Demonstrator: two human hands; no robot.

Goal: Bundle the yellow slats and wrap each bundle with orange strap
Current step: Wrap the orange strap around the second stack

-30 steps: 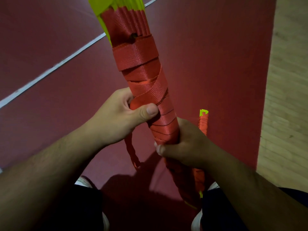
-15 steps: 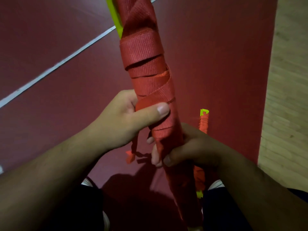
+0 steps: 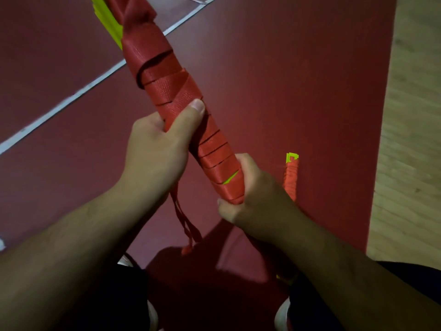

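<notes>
**Red mat underfoot, a strapped bundle gripped above it**

A smooth dark-red mat (image 3: 286, 80) crossed by a thin white line (image 3: 71, 99) meets pale wood flooring (image 3: 410, 139) on the right. Above it, held in the air, slants the long bundle (image 3: 214, 149). Its flat yellow slats (image 3: 107, 22) fan out at the top, below them overlapping turns of woven, ribbed orange strap (image 3: 176, 91).

The left hand (image 3: 155, 158) curls round the bundle's middle with the thumb pressed flat on a diagonal turn. The right hand (image 3: 253, 194) grips the lower end, fingers wrapped tight. A twisted strap tail (image 3: 186, 225) dangles between the forearms. A second wrapped bundle (image 3: 291, 177) lies on the mat just beside the right wrist.

Half a second ago the bundle stood nearly upright; it now leans up-left, and a yellow sliver shows between the lower turns.
</notes>
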